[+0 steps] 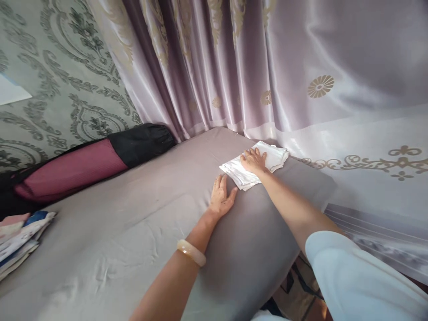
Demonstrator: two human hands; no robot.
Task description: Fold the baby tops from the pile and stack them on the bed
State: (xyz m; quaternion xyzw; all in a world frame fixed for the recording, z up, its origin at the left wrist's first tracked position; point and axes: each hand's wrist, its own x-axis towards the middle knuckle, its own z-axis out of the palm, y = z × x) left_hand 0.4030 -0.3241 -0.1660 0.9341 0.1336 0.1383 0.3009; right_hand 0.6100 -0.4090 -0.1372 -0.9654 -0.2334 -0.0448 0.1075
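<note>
White folded cloth (245, 177) lies on a grey bed (150, 214). From the left: the left hand (220, 198), open, palm down on the bed, just beside the cloth's near edge; the right hand (254, 161), open and flat, atop the cloth.

Patterned green wall (90, 89), shiny mauve curtain (290, 53), grey-covered surface (140, 200)

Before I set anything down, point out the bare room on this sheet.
Widest: the grey sheet between the folded pile and the left hand. Another patch lies between the bag, the curtain and the white stack. Crowded: the stack, with the right hand on it and the left hand beside it.
</note>
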